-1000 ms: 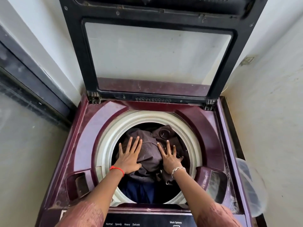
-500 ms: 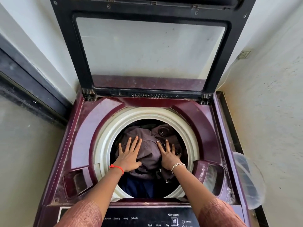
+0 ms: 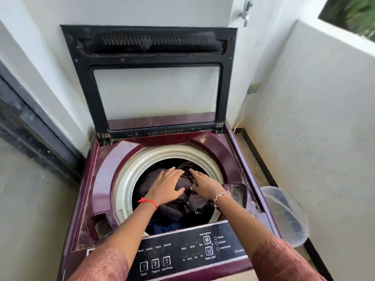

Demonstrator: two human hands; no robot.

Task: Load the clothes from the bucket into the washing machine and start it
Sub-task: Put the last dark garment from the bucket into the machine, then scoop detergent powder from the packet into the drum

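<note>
A maroon top-loading washing machine (image 3: 105, 171) stands in front of me with its black-framed glass lid (image 3: 154, 94) raised upright. Its drum holds a heap of dark brown clothes (image 3: 180, 205), with some blue fabric (image 3: 162, 227) lower at the front. My left hand (image 3: 165, 187), with a red thread at the wrist, lies flat and spread on the clothes. My right hand (image 3: 205, 184), wearing a silver bracelet, rests with fingers apart on the heap beside it. The black control panel (image 3: 182, 254) with numbered buttons runs along the machine's near edge.
A clear plastic bucket (image 3: 284, 213) stands on the floor to the machine's right, against a white wall (image 3: 314, 118). A tap (image 3: 244, 12) sticks out of the wall above. A dark door frame (image 3: 30, 128) runs along the left. The machine sits in a narrow corner.
My head has pulled back and up, so the whole lid and control panel now show. Both hands have slid further forward over the clothes and sit higher in the drum opening.
</note>
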